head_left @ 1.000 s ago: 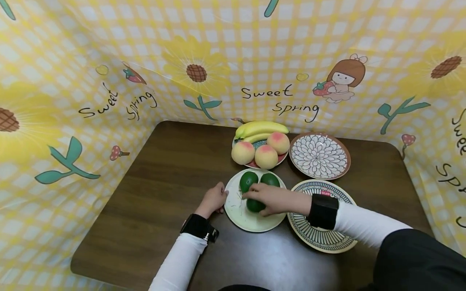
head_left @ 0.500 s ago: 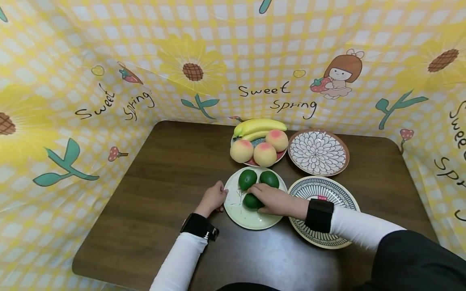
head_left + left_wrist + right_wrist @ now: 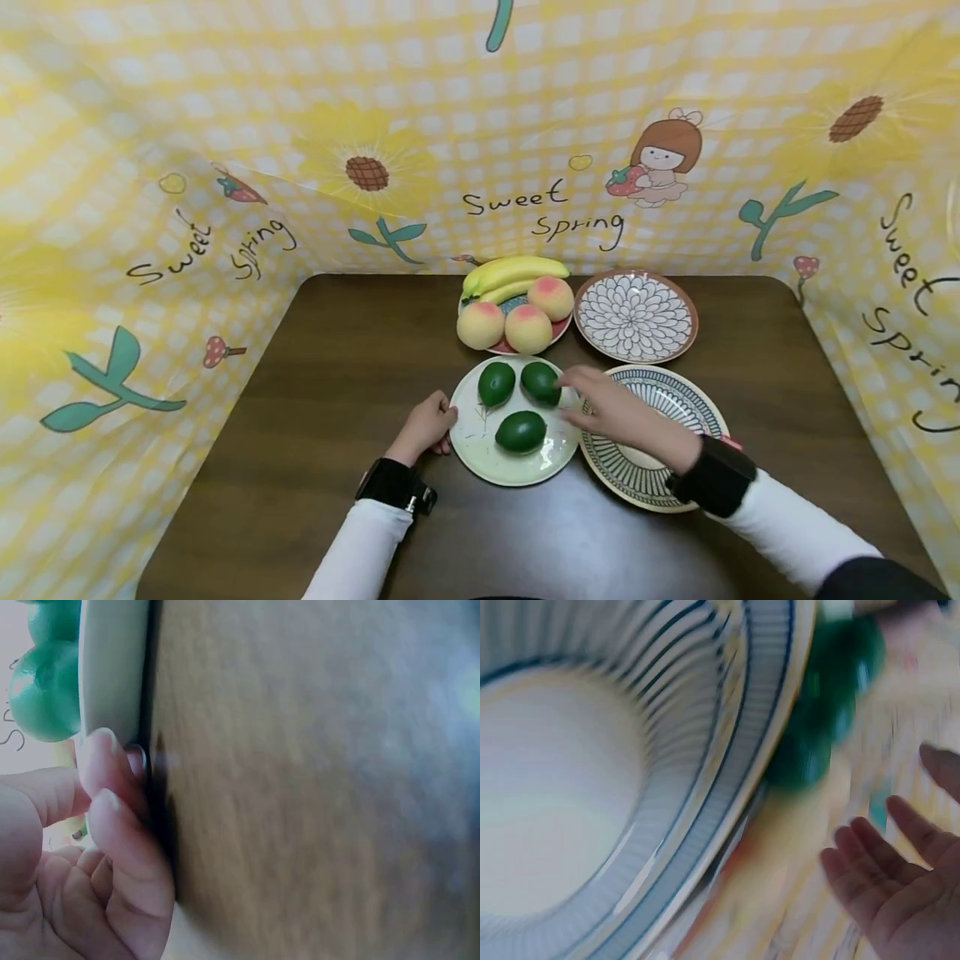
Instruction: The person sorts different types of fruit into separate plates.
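Note:
Three dark green oval fruits, much like avocados, lie on a pale green plate (image 3: 468,450) in the head view. The front fruit (image 3: 521,432) lies sideways; the back-left fruit (image 3: 497,384) and back-right fruit (image 3: 538,382) sit behind it. My left hand (image 3: 426,427) pinches the plate's left rim, and the left wrist view shows its fingertips (image 3: 109,761) at the rim. Over the left part of a striped patterned plate (image 3: 618,479) hovers my right hand (image 3: 626,415), its fingertips near the back-right fruit. The right wrist view shows this hand's fingers spread, holding nothing.
Behind the pale plate, a small plate holds bananas (image 3: 517,271) and three peaches (image 3: 528,329). A brown-rimmed plate (image 3: 636,317) with a petal pattern stands at the back right. Yellow checked cloth (image 3: 420,192) encloses the wooden table (image 3: 330,375) at the back and sides.
My right hand has let go of the front fruit and drawn back to the right. That fruit now lies uncovered on the plate. My left hand stays at the plate's rim.

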